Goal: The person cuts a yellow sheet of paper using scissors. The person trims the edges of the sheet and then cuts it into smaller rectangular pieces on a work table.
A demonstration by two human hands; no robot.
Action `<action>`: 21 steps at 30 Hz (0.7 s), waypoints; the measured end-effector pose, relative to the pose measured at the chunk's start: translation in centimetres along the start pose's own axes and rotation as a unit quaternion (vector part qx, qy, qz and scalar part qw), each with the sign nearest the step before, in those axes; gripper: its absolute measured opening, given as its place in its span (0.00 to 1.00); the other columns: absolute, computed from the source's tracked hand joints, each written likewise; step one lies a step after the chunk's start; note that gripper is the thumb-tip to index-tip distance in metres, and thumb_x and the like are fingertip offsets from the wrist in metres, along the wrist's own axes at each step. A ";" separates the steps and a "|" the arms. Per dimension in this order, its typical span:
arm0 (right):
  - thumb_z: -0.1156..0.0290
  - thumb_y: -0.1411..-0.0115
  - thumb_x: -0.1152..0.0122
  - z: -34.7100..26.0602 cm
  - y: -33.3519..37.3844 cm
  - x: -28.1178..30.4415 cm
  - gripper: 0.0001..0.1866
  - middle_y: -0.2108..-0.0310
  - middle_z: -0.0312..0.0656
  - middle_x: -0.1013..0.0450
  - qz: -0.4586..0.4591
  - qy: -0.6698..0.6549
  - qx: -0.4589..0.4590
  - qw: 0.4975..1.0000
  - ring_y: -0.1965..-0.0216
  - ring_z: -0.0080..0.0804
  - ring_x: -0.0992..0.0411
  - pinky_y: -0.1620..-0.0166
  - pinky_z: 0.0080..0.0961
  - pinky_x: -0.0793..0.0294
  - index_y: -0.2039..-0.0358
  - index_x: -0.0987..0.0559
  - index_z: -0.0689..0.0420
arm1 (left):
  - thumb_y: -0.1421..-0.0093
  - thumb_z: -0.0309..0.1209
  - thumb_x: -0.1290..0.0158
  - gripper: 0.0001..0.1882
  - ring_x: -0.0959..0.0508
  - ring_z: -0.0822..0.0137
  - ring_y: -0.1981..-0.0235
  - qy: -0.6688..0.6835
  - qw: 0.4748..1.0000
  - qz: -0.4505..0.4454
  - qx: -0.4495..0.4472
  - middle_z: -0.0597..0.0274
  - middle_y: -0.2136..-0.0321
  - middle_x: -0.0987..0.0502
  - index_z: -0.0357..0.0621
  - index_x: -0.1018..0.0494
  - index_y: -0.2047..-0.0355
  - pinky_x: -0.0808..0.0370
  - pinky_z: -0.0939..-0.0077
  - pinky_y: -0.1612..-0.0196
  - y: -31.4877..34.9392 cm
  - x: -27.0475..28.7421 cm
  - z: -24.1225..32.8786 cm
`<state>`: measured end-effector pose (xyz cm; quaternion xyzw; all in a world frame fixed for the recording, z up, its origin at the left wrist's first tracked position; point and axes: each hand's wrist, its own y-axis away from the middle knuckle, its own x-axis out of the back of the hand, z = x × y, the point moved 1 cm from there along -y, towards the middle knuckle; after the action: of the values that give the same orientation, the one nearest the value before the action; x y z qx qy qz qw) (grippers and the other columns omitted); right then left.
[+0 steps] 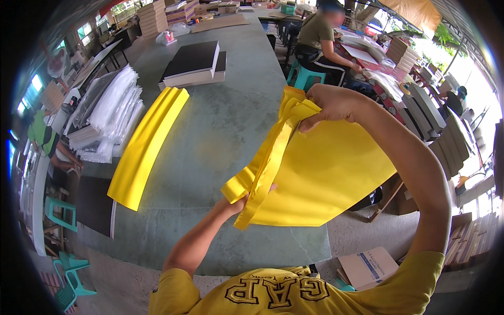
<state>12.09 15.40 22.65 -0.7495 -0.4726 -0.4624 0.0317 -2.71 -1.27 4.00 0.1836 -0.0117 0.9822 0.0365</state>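
A large yellow sheet (pixel 325 168), flexible and smooth, hangs between my hands over the table's near right edge. Along its left side runs a bunched, folded band of the same yellow material (pixel 268 157). My right hand (pixel 333 107) pinches the far end of this band, fingers closed on the sheet's edge. At the near end, my left hand (pixel 239 205) grips the band from below; the yellow folds cover most of its fingers. Left of them, a separate folded yellow strip (pixel 149 149) lies lengthwise on the table.
The long grey-green table (pixel 210 126) bears black-covered boards (pixel 191 60), a pile of clear plastic sleeves (pixel 113 105) and a black board (pixel 94 202) at its left edge. A co-worker (pixel 320 47) sits at the far right on a teal stool (pixel 304 79). Boxes (pixel 152 18) stand at the back.
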 end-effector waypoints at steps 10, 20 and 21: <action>0.68 0.61 0.28 1.7 -4.1 -0.9 0.19 0.71 0.40 0.24 -0.056 -0.031 -0.025 0.998 0.69 0.27 0.27 0.62 0.24 0.31 0.67 0.21 0.62 | 0.49 0.37 0.42 0.14 0.30 0.74 0.86 0.350 0.935 0.000 0.053 0.65 0.86 0.31 0.41 0.32 0.75 0.31 0.82 0.81 1.3 4.0 -3.5; 0.66 0.61 0.28 3.4 -11.6 -3.7 0.21 0.71 0.42 0.24 -0.117 0.048 0.021 0.992 0.68 0.31 0.28 0.63 0.26 0.31 0.66 0.22 0.63 | 0.47 0.37 0.52 0.13 0.25 0.70 0.73 0.399 0.891 0.047 0.211 0.57 0.71 0.25 0.41 0.32 0.65 0.28 0.79 0.77 6.5 6.1 -11.1; 0.66 0.61 0.28 4.0 -12.7 -4.3 0.21 0.71 0.42 0.24 -0.118 0.059 0.016 0.991 0.68 0.32 0.28 0.63 0.26 0.31 0.66 0.22 0.63 | 0.49 0.41 0.55 0.20 0.25 0.64 0.67 0.482 0.848 0.022 0.219 0.51 0.66 0.25 0.41 0.30 0.61 0.28 0.78 0.74 6.9 5.6 -11.5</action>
<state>4.85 21.42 12.34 -0.6591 -0.5627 -0.4987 0.0169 -12.59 -7.41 -4.75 -0.3101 0.2184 0.9249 -0.0254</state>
